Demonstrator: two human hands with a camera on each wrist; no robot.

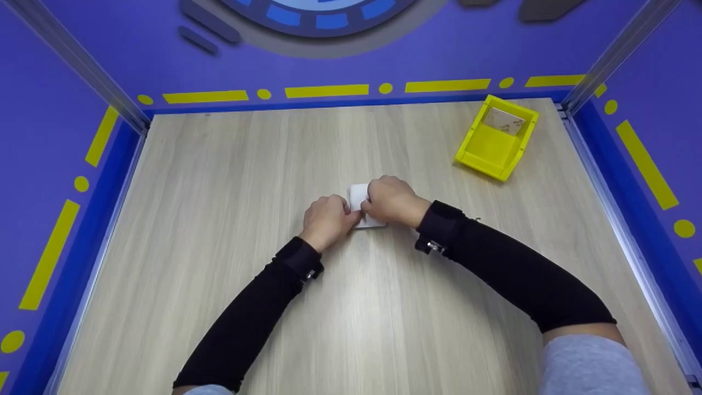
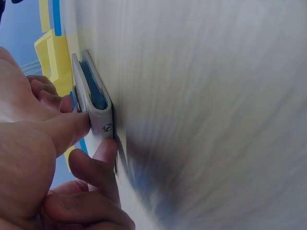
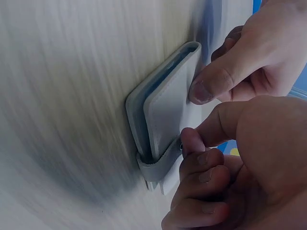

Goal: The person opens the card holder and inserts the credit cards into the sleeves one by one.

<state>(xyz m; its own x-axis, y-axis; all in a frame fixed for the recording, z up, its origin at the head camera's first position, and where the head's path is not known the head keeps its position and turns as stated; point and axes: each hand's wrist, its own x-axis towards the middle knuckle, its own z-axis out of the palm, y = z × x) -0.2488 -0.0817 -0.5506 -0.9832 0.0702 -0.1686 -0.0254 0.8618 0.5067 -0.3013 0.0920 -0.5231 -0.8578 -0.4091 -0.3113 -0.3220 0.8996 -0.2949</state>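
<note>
A small white card wallet (image 1: 359,193) lies on the table between both hands. It is folded over, with bluish inner leaves showing at its open edges in the wrist views. My left hand (image 1: 327,220) holds the wallet's near side, its thumb on the top cover and a fingertip at the edge beside a round metal snap (image 2: 107,128). My right hand (image 1: 396,198) pinches the wallet's closing strap (image 3: 160,165) between thumb and index finger, the other fingers curled. The strap wraps round one edge of the wallet, its end hidden under the right fingertips.
A yellow bin (image 1: 488,151) stands at the back right of the wooden table (image 1: 230,181), with a patterned label or card inside its far end. Blue walls with yellow marks enclose the table at the back and both sides.
</note>
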